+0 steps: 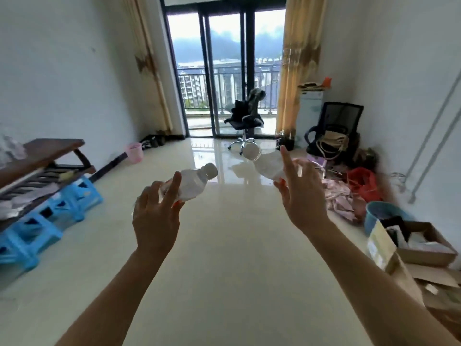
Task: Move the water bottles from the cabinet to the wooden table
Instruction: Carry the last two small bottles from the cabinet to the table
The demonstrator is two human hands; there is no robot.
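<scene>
Water bottles, two of them, are held up over the floor [237, 245]. The left bottle [192, 183] sits in the curled fingers of the left hand [156, 216], cap tilted far-right. The right bottle [264, 163], blurred, is pinched by the right hand [301, 196], cap pointing far-left. The wooden worktop [45, 151] lies well off to the left, nearer the left hand. No label or writing is readable.

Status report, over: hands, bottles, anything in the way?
Left hand grips left bottle, right hand grips right bottle. Both bottles in mid-air. Wooden table off left, blue stools under it.
</scene>
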